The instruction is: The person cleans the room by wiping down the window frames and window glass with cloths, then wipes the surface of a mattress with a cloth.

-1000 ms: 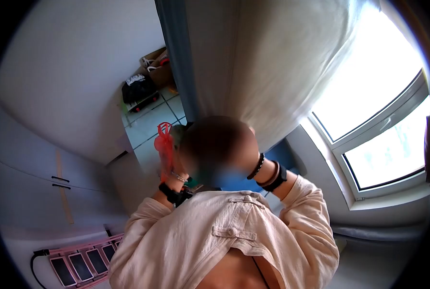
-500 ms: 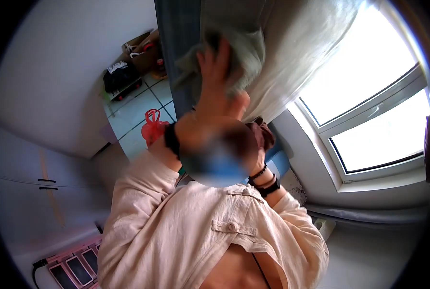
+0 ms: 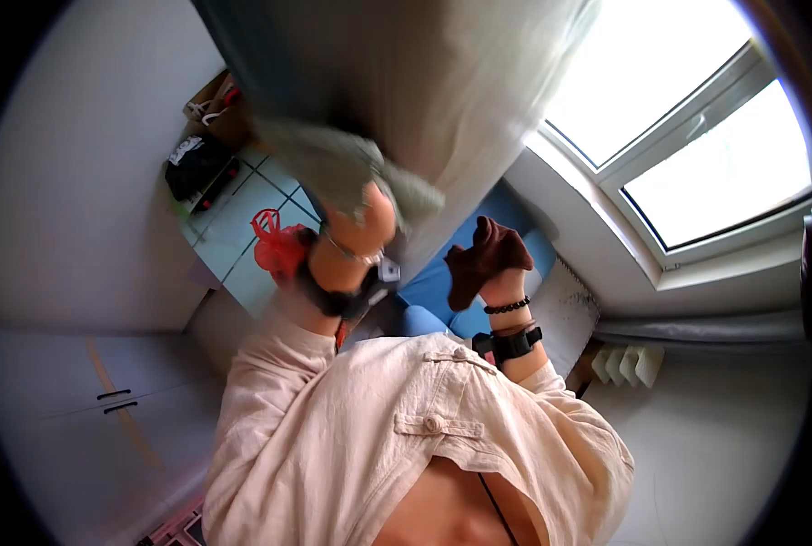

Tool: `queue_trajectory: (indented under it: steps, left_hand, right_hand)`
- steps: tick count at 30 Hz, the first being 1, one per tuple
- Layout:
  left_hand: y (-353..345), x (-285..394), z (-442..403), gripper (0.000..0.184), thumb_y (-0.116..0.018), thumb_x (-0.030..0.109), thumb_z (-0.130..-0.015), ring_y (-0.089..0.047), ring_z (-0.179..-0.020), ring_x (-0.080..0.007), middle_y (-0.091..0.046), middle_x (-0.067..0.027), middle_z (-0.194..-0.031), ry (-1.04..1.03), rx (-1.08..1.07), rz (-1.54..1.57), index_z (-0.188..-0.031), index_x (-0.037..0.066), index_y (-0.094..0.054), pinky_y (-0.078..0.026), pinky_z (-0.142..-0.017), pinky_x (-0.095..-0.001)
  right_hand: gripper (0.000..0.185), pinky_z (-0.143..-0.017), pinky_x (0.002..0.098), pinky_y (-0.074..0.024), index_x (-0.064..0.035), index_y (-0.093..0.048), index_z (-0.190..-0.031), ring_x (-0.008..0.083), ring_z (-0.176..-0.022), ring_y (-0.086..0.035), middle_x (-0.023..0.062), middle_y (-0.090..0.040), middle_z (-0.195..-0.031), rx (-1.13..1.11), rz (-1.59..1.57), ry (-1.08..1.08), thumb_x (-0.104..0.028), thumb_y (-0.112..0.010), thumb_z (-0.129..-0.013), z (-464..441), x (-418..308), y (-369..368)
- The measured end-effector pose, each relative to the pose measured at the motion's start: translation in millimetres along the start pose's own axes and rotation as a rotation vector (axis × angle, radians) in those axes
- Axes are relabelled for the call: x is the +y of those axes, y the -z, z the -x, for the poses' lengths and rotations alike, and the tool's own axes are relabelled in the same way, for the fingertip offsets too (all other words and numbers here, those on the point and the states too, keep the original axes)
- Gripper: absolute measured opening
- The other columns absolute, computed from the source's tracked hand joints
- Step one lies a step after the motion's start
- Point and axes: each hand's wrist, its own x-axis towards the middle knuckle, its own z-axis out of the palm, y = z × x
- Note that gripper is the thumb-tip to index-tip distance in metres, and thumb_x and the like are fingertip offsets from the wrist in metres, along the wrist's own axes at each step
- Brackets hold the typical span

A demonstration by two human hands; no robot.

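My left hand [image 3: 367, 227] is raised, its fingers hidden in a grey-green cloth [image 3: 328, 164] that drapes over them. The cloth is blurred, so I cannot tell what kind of item it is. A long curtain-like sheet of pale and dark fabric [image 3: 442, 100] hangs just beyond it. Lower and to the right, my right hand [image 3: 504, 286] is closed around dark brown socks [image 3: 486, 259], bunched with their ends hanging loose. Both wrists carry black bands.
A bright window [image 3: 715, 164] is at right, above a grey sill. Blue fabric [image 3: 442, 282] lies beneath my hands. On the tiled floor [image 3: 247, 232] are a red plastic bag [image 3: 278, 246], a black bag [image 3: 198, 166] and a cardboard box [image 3: 207, 96]. A cabinet [image 3: 69, 400] stands at left.
My left hand, earlier spread against the grey-green cloth higher up, has come down and left with it. The brown socks, partly hidden before, now show plainly in my right hand. The view has turned.
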Motion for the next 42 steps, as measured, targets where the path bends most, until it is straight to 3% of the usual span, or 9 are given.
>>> queue_trajectory:
  steps: [5,7,11,18,21,29,34,37,42]
  left_hand:
    - [-6.6,16.3,-68.0,0.021,-0.047,0.012,-0.078,-0.051,-0.081,-0.034,-0.053,-0.0171,-0.09,0.066,0.176,0.48,-0.092,-0.003,-0.052,-0.038,-0.076,-0.0464]
    - [-5.3,9.6,4.8,0.022,-0.048,0.013,-0.075,-0.05,-0.079,-0.0349,-0.053,-0.0163,-0.088,0.023,-0.148,0.39,-0.09,-0.002,-0.053,-0.037,-0.075,-0.049]
    - [23.7,9.7,86.0,0.024,-0.049,0.011,-0.071,-0.05,-0.08,-0.0358,-0.054,-0.0169,-0.09,-0.127,-0.57,0.126,-0.091,0.0,-0.055,-0.037,-0.076,-0.0521]
    - [23.0,28.2,-104.5,0.028,-0.043,0.014,-0.087,-0.05,-0.054,-0.0277,-0.053,-0.0138,-0.071,-0.269,-0.007,-0.445,-0.104,-0.006,-0.05,-0.04,-0.05,-0.0381]
    - [-1.1,54.7,-140.5,0.041,-0.042,0.039,-0.085,-0.036,-0.115,-0.0382,-0.051,-0.0146,-0.109,-0.281,-0.169,-0.616,-0.108,0.007,-0.053,-0.02,-0.081,-0.0687]
    - [-41.7,17.6,105.0,0.055,-0.029,0.042,-0.087,-0.017,-0.13,-0.0188,-0.023,-0.0031,-0.14,-1.158,-0.647,-1.249,-0.132,0.01,-0.029,-0.013,-0.103,-0.0412]
    - [-27.6,39.9,-81.5,0.056,-0.041,0.037,-0.08,-0.024,-0.126,-0.025,-0.031,-0.0087,-0.135,-0.301,-0.605,-0.917,-0.126,0.007,-0.037,-0.016,-0.1,-0.0492]
    - [-35.7,-0.7,-153.0,0.047,-0.049,0.029,-0.077,-0.033,-0.119,-0.0324,-0.037,-0.015,-0.129,-0.381,-0.221,-0.783,-0.117,0.005,-0.043,-0.027,-0.083,-0.0666]
    - [-129.7,0.1,-20.7,0.04,-0.039,0.019,-0.081,-0.04,-0.111,-0.0251,-0.048,-0.0106,-0.116,-0.462,-0.76,-0.584,-0.118,0.007,-0.043,-0.029,-0.093,-0.0457]
  right_hand:
    - [0.021,-0.064,0.0275,-0.0428,-0.0042,-0.049,-0.09,0.0159,-0.074,-0.051,0.0046,-0.05,-0.076,0.273,-0.273,0.113,-0.017,-0.056,-0.075,25.2,35.6,-28.8]
    - [0.016,-0.066,0.0298,-0.0434,-0.0033,-0.05,-0.092,0.0166,-0.076,-0.051,0.0037,-0.052,-0.078,0.027,-2.018,-0.542,-0.016,-0.047,-0.083,35.7,54.0,-40.0]
    - [0.024,-0.073,0.035,-0.0456,-0.0029,-0.052,-0.089,0.0203,-0.079,-0.053,0.0073,-0.054,-0.082,-0.196,-2.477,-0.574,-0.023,-0.038,-0.087,41.3,94.8,-64.4]
    - [0.028,-0.066,0.0333,-0.0426,-0.0049,-0.052,-0.086,0.0191,-0.065,-0.049,0.0041,-0.053,-0.077,-0.003,-2.214,-0.824,-0.028,-0.037,-0.086,48.3,112.5,-31.5]
    - [0.027,-0.068,0.0341,-0.0433,-0.0057,-0.052,-0.086,0.0186,-0.065,-0.049,0.0034,-0.052,-0.076,-0.143,-2.38,-0.787,-0.028,-0.037,-0.086,51.5,128.9,-41.7]
    - [0.025,-0.071,0.0377,-0.0451,-0.0074,-0.053,-0.087,0.0196,-0.07,-0.052,0.0041,-0.054,-0.079,-0.098,-2.396,-0.779,-0.029,-0.041,-0.085,61.1,143.6,-58.5]
    - [0.023,-0.074,0.0401,-0.0457,-0.009,-0.053,-0.091,0.0208,-0.077,-0.054,0.0054,-0.056,-0.085,0.093,-2.213,-0.785,-0.029,-0.042,-0.085,68.9,161.3,-76.7]
    - [0.022,-0.074,0.0385,-0.0442,-0.0098,-0.053,-0.091,0.0203,-0.077,-0.053,0.0047,-0.056,-0.086,0.046,-2.405,-0.819,-0.028,-0.042,-0.084,76.0,183.7,-109.9]
    - [0.024,-0.078,0.039,-0.0437,-0.0063,-0.053,-0.094,0.0219,-0.083,-0.052,0.0072,-0.055,-0.093,0.007,-2.521,-0.613,-0.025,-0.043,-0.084,69.3,184.1,-119.3]
